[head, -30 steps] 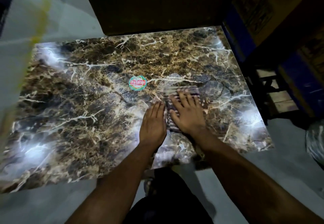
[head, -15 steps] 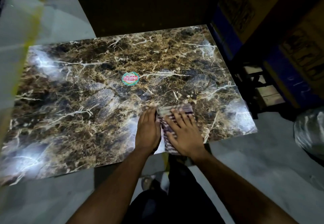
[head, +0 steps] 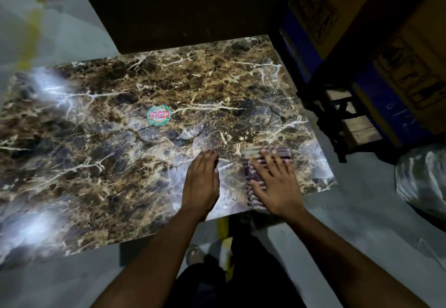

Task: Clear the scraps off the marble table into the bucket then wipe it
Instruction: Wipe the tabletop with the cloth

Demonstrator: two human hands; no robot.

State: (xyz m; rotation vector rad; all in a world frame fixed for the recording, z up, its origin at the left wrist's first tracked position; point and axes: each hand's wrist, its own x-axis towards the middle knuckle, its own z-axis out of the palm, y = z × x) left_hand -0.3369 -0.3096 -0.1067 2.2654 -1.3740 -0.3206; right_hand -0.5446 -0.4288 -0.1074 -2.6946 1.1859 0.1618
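Striped cloth under right hand, seemingly flat, marble table

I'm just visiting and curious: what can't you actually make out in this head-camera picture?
- Bucket: nowhere in the head view.
- Striped cloth: middle hidden under the right hand.
- Round sticker: lettering too blurred to read.
- Marble table: glare whitens its left side; any small scraps there would be lost.

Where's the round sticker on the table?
The sticker lies flat near the middle of the marble table, beyond the left hand and slightly to its left.
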